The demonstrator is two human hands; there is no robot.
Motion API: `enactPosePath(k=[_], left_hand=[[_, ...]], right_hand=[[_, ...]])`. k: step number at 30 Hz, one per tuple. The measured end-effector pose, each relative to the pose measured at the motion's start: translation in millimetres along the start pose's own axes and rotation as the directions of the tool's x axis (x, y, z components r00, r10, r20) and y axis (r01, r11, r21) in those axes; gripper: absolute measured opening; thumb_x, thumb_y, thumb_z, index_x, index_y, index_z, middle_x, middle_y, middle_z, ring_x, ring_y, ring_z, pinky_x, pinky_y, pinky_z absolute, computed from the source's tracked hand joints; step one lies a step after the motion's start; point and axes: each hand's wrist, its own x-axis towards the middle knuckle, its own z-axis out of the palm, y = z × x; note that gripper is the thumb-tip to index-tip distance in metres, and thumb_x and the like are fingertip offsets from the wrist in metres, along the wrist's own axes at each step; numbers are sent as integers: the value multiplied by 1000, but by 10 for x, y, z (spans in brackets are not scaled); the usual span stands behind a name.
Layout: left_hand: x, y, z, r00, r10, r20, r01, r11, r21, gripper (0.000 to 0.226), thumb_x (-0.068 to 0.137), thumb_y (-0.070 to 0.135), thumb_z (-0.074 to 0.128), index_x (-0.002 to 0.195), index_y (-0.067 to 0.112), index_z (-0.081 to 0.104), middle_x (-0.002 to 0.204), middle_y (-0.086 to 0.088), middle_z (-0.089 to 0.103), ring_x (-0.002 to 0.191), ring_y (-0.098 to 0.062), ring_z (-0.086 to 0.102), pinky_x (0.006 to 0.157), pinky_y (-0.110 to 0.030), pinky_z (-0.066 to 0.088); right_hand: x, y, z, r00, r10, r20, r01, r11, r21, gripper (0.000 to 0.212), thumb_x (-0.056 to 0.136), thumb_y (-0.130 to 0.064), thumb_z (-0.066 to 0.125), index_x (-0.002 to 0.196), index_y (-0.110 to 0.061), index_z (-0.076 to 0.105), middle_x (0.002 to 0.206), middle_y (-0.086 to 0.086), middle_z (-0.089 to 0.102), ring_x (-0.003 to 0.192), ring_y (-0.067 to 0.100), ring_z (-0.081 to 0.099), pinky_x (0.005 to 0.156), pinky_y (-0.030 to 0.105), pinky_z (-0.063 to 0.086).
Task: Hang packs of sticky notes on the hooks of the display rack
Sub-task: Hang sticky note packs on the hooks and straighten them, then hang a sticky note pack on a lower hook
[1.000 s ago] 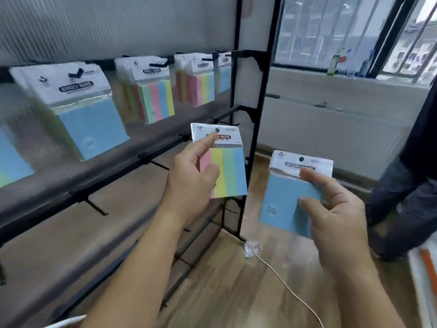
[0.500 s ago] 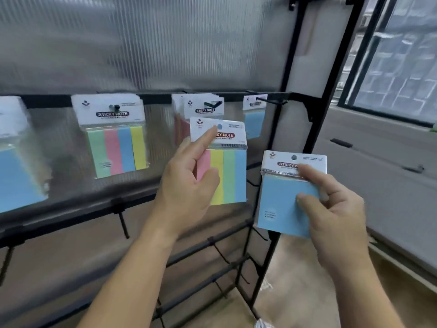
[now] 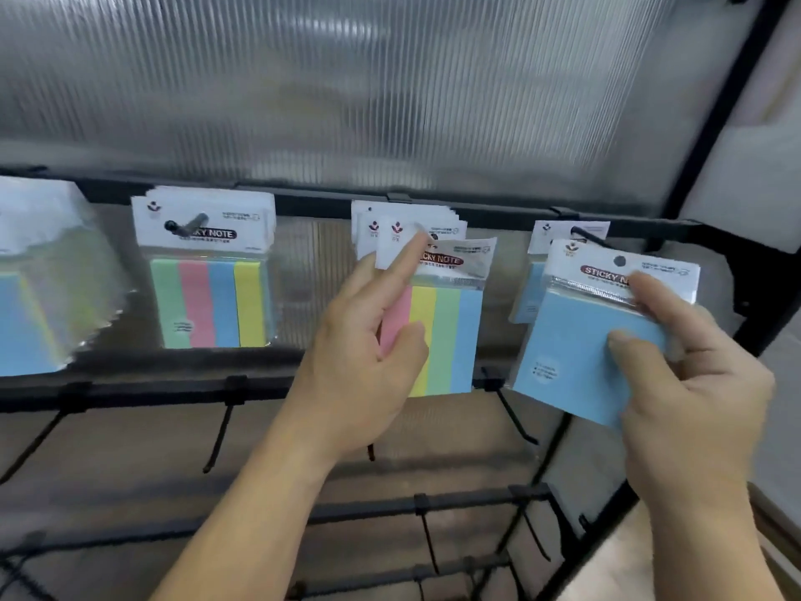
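The left hand pinches the striped pack, hanging packs at 12 o'clock; the right hand pinches the blue pack, hook at 11 o'clock.

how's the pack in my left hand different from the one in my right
The striped pack in the left hand shows pink, yellow, green and blue bands; the blue pack in the right hand is one colour. The striped pack sits about upright, the blue pack tilted. Both carry a white STICKY NOTE header.
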Motion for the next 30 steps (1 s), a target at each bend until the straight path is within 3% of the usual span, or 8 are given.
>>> enactPosePath(k=[4, 6, 9, 13, 17, 21, 24, 30], left_hand=[[-30, 74, 88, 993, -1, -114, 8, 998, 60, 65, 85, 13, 52, 141, 41, 36, 103, 27, 51, 102, 4, 51, 91, -1, 34], [-43, 118, 130, 984, 12, -176, 3, 997, 83, 65, 84, 10, 53, 137, 43, 37, 100, 28, 53, 101, 8, 52, 90, 1, 32], [-42, 162, 191, 969, 29, -244, -5, 995, 98, 64, 82, 7, 53, 135, 39, 38, 128, 30, 46, 123, 27, 33, 96, 6, 22], [-29, 164, 246, 961, -28, -275, 56, 994, 96, 63, 85, 8, 56, 136, 41, 37, 132, 36, 46, 129, 24, 28, 100, 4, 21], [5, 145, 274, 952, -117, -284, 164, 976, 145, 67, 93, -4, 55, 137, 40, 32, 127, 35, 40, 117, 35, 26, 89, 11, 20], [40, 142, 319, 943, -152, -295, 205, 966, 158, 63, 93, -3, 54, 145, 28, 37, 122, 33, 41, 111, 34, 34, 84, 11, 24], [81, 133, 349, 934, -151, -324, 222, 956, 194, 62, 94, -2, 55, 146, 26, 37, 122, 34, 41, 108, 33, 36, 84, 10, 25], [147, 74, 427, 902, -84, -424, 253, 898, 360, 58, 92, 8, 58, 146, 26, 44, 88, 18, 38, 76, 8, 45, 70, 1, 34]], right_hand=[[191, 157, -109, 999, -37, 9, 36, 998, 59, 45, 90, 7, 58, 110, -33, 62, 94, -25, 63, 93, -6, 61, 77, 9, 48], [284, 222, -169, 999, -43, 24, 41, 995, 92, 44, 88, 4, 60, 108, -35, 63, 92, -27, 63, 93, -7, 61, 78, 8, 47], [396, 289, -201, 997, -55, 57, 48, 993, 105, 47, 88, 4, 58, 109, -37, 62, 95, -26, 63, 95, -6, 60, 77, 8, 48], [523, 382, -200, 995, -17, 98, 4, 991, 131, 52, 92, 7, 55, 110, -42, 59, 97, -32, 64, 97, -8, 60, 76, 7, 47], [590, 452, -183, 989, -39, 146, 17, 989, 147, 51, 90, 5, 56, 114, -40, 57, 99, -34, 63, 100, -9, 59, 83, 7, 46], [613, 544, -253, 992, -32, 118, 12, 985, 172, 42, 83, -11, 54, 108, -46, 62, 98, -29, 63, 97, -8, 59, 81, 7, 46], [636, 632, -281, 991, -5, 137, -15, 989, 144, 50, 89, 0, 57, 113, -44, 59, 95, -30, 63, 93, -9, 58, 78, 5, 45], [719, 802, -201, 978, 37, 203, -46, 998, 39, 46, 91, 4, 55, 133, -17, 54, 98, -18, 58, 86, -13, 57, 71, 3, 42]])
